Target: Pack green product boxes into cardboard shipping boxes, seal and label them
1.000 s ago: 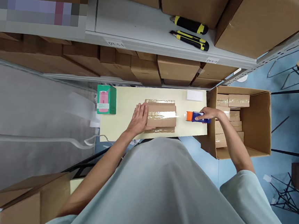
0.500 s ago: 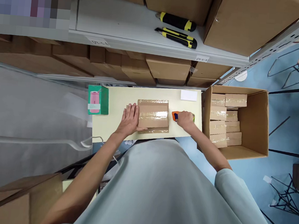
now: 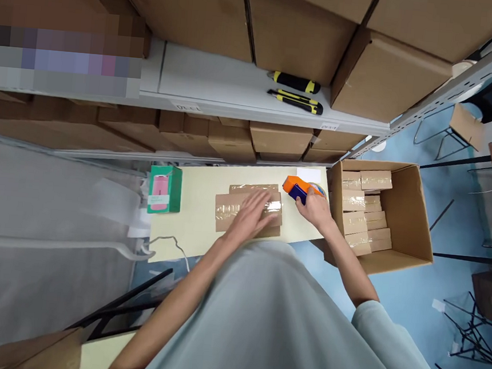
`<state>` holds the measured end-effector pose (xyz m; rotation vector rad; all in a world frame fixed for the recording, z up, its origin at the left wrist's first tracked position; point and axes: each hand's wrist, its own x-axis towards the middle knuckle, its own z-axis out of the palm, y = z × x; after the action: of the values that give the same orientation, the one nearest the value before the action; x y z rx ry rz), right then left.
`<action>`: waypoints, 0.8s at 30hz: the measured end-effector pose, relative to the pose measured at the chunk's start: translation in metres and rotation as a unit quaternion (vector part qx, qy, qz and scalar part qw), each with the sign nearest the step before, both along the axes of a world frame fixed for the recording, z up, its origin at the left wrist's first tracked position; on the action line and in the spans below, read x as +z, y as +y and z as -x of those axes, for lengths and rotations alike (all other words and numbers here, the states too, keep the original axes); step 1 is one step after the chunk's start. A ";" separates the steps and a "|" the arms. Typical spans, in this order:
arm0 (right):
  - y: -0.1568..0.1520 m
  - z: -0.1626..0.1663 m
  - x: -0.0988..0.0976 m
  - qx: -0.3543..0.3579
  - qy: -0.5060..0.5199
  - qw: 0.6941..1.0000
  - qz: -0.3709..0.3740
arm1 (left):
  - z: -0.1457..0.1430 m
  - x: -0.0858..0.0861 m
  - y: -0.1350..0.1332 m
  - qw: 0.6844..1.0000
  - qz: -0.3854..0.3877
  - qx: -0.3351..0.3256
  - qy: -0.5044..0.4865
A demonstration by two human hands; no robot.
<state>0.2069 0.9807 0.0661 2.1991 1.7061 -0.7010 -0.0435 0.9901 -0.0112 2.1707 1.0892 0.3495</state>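
Observation:
A small cardboard box (image 3: 225, 211) with clear tape across it lies on the cream table (image 3: 192, 231). My left hand (image 3: 246, 220) rests flat on its top, fingers stretched out over the tape. To the right, my right hand (image 3: 316, 209) is closed around an orange and dark blue tape dispenser (image 3: 296, 186), whose front points left toward the box. A roll of tape shows partly behind the fingers. The dispenser is apart from the box. Part of the box is hidden under my left hand and wrist.
A large open carton (image 3: 413, 216) holding several small taped boxes stands at the table's right end. On the left sits a green box (image 3: 175, 190) with a pink picture. White paper (image 3: 309, 173) lies at the back. Two utility knives (image 3: 295, 82) lie on the shelf (image 3: 212, 81) above.
My left hand has moved from the box's left edge onto its top. My right hand has turned the tape dispenser, which now shows more fully. The view has tilted upward.

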 end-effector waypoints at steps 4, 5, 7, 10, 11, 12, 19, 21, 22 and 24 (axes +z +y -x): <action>0.029 0.022 0.042 0.063 0.067 0.993 -0.078 | -0.014 0.046 0.024 0.991 -0.079 0.008 -0.104; 0.038 0.028 0.052 0.081 0.078 0.989 -0.098 | -0.013 0.056 0.034 0.987 -0.107 0.025 -0.121; 0.060 0.038 0.071 0.119 0.093 0.979 -0.136 | -0.006 0.076 0.056 0.975 -0.159 0.063 -0.145; 0.105 0.053 0.092 0.186 0.098 0.957 -0.200 | 0.007 0.100 0.097 0.957 -0.215 0.116 -0.159; 0.123 0.058 0.097 0.208 0.092 0.949 -0.217 | 0.011 0.106 0.112 0.951 -0.228 0.134 -0.158; 0.142 0.063 0.100 0.226 0.085 0.943 -0.229 | 0.014 0.111 0.127 0.947 -0.237 0.151 -0.157; 0.258 0.107 0.102 0.284 0.020 0.925 -0.253 | 0.033 0.106 0.215 0.937 -0.229 0.221 -0.146; 0.273 0.118 0.102 0.279 0.005 0.931 -0.237 | 0.037 0.099 0.229 0.944 -0.206 0.222 -0.133; 0.278 0.122 0.101 0.274 0.000 0.934 -0.229 | 0.039 0.096 0.233 0.949 -0.193 0.219 -0.123; 0.284 0.127 0.098 0.262 -0.003 0.940 -0.220 | 0.042 0.090 0.236 0.958 -0.170 0.207 -0.105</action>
<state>0.0799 1.2649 0.1638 1.8219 2.4893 -0.1865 -0.0851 1.2257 0.0786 2.1112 1.4399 0.9978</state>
